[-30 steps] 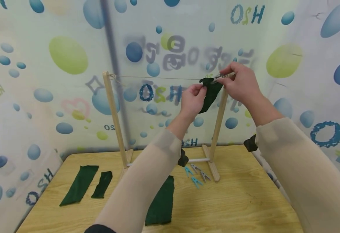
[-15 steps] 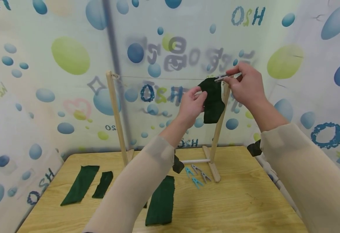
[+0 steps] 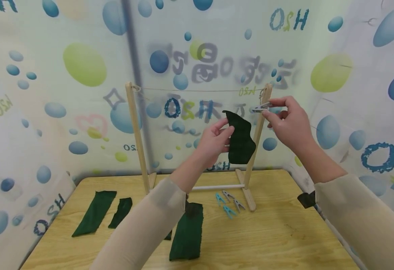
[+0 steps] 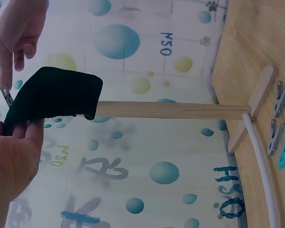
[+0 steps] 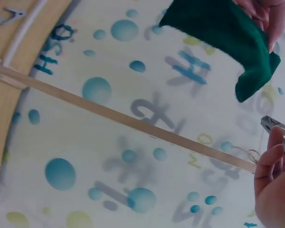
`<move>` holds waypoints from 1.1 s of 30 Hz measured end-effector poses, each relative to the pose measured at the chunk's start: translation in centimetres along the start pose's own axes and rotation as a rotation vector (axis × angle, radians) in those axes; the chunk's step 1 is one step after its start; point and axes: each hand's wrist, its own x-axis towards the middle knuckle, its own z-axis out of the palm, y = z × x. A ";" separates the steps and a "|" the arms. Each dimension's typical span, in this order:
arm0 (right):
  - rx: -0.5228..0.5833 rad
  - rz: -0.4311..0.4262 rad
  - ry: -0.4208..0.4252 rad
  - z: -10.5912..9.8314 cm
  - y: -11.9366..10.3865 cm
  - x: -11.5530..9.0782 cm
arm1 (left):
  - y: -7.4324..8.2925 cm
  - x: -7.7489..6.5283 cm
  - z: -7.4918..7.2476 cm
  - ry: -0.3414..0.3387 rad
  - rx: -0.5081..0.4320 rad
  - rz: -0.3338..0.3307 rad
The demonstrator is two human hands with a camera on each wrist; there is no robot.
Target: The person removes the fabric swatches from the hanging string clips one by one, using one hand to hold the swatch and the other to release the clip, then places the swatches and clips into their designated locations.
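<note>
My left hand (image 3: 214, 142) pinches a small dark green cloth (image 3: 241, 138) along its left side, thumb in front. The cloth hangs off the fingers, below the thin string (image 3: 197, 90) and apart from it. To the right, my right hand (image 3: 291, 122) pinches a grey clothespin (image 3: 261, 108) by its handle ends, in front of the right wooden post (image 3: 259, 123). In the right wrist view the clothespin (image 5: 273, 124) points toward the cloth (image 5: 218, 28), with a gap between them. The left wrist view shows the cloth (image 4: 57, 92) bent over the left fingers.
The string runs between the right post and the left wooden post (image 3: 136, 131), joined low by a white rod (image 3: 217, 186). Several clothespins (image 3: 229, 210), blue and grey, lie near the right foot. Green cloths (image 3: 95, 213) lie on the wooden table (image 3: 268, 240), one larger (image 3: 187, 236), partly behind my left arm.
Both hands have come down from the string. The cloth, earlier bunched at the line, now hangs spread out below it in the left hand. The clothespin has moved away from the cloth.
</note>
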 end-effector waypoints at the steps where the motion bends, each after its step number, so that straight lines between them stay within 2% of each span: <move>1: 0.010 0.002 -0.009 0.2 0.5 -0.6 | -0.3 -0.5 -0.3 -0.005 0.001 -0.015; 4: 0.034 0.017 -0.038 0.9 2.0 -2.4 | -1.3 -2.1 -1.2 -0.025 -0.020 -0.050; 8: 0.073 0.055 -0.066 1.9 4.3 -5.1 | -2.9 -4.3 -2.3 -0.052 -0.095 -0.092; 11: 0.086 0.095 -0.073 2.6 6.2 -7.3 | -4.3 -5.8 -3.0 -0.100 -0.138 -0.097; 16: 0.068 0.198 -0.084 3.7 9.5 -10.4 | -6.7 -7.8 -3.9 -0.166 -0.142 -0.099; 24: 0.084 0.334 -0.154 5.0 13.5 -14.6 | -10.7 -10.9 -4.1 -0.154 -0.106 -0.211; 33: 0.067 0.416 -0.265 6.6 15.5 -17.9 | -14.8 -14.0 -3.6 -0.098 -0.070 -0.325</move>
